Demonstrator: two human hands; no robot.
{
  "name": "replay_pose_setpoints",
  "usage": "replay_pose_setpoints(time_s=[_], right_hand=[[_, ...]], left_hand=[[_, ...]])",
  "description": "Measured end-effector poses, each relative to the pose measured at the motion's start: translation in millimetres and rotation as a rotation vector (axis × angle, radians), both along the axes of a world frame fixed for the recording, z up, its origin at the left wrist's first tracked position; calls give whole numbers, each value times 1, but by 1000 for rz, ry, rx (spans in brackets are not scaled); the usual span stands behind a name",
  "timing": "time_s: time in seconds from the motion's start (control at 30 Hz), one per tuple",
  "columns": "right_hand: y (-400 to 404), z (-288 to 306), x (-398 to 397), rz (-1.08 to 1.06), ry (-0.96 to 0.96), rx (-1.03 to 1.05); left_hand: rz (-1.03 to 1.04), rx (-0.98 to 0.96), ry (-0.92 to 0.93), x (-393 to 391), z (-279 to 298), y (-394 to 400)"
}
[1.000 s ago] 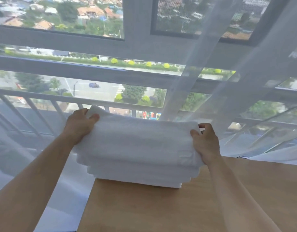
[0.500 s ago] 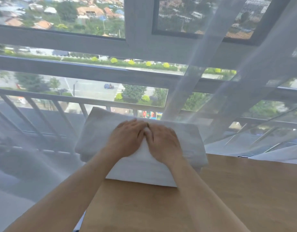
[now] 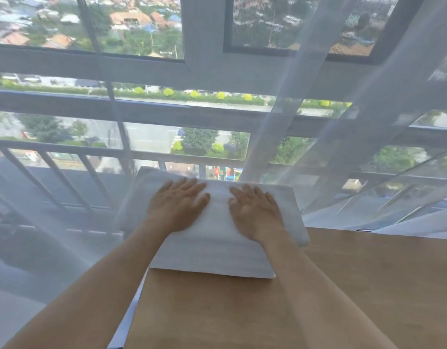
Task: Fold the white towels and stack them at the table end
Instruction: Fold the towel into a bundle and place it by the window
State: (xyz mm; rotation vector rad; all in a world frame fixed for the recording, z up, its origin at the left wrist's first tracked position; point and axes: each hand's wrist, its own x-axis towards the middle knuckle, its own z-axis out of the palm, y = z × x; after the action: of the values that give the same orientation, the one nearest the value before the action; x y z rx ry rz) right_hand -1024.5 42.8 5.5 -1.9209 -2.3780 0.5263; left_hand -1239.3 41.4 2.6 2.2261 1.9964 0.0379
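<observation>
Fingers (image 3: 189,187) are lying spread and flat as both the left hand (image 3: 178,206) and right hand (image 3: 255,210) are pressing the towels (image 3: 215,245), sitting at the wooden table (image 3: 343,285) end by the window (image 3: 142,137) with sheer curtains (image 3: 368,96).

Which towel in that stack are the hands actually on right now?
The top towel of the stack: left hand and right hand lie flat on it. The towels below show only as edges.

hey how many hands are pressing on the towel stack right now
2. The left hand lies flat on the left part of the white towel stack; the right hand lies flat on its right part.
</observation>
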Motion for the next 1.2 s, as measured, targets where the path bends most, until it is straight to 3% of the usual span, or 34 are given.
replay_pose_setpoints(time_s=[0.17,0.43,0.53,0.7,0.9,1.07,1.2], right_hand=[[7,-8,60,-209,18,-90],[-8,6,65,-215,48,39],[-25,17,73,-207,89,81],[-62,31,133,-224,94,203],[-139,28,263,-394,96,217],[-221,17,395,-519,247,129],[-287,8,498,-541,223,113]], left_hand=[[106,2,29,-59,-5,0],[227,24,43,-23,8,1],[99,-58,-89,38,19,0],[-143,-7,-238,154,26,-35],[-305,78,-154,284,26,-93],[-401,45,-155,419,18,-154],[-468,44,-101,531,10,-204]])
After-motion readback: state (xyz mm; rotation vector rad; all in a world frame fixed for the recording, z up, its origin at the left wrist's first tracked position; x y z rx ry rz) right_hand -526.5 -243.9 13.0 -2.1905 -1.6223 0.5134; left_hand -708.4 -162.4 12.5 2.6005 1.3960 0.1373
